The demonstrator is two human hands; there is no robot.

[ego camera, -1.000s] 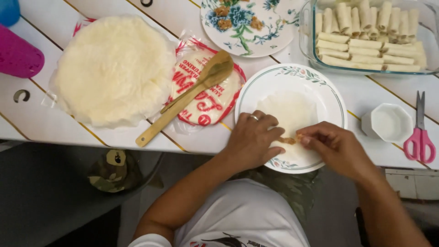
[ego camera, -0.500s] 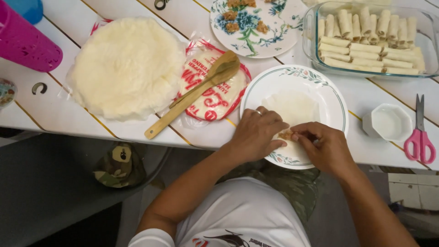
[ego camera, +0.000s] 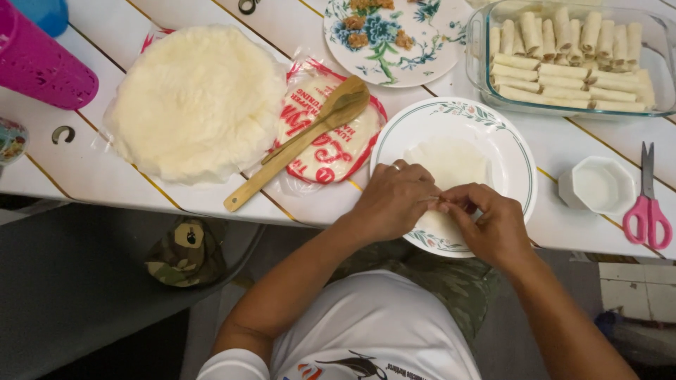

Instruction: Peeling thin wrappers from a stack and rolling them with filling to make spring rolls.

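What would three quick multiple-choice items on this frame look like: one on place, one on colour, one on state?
1. Where do the wooden spoons lie?
A. On the red-printed wrapper packet
B. In the glass dish
C. On the floral plate

2. What colour are the scissors' handles?
A. Blue
B. Pink
C. Green

3. What are the hands doing?
A. Resting flat on the table
B. Holding the scissors
C. Pinching the wrapper's near edge on the rimmed plate

Answers:
1. A: the spoons rest across the packet.
2. B: the scissors at the right have pink handles.
3. C: the left hand and right hand meet at the wrapper on the plate.
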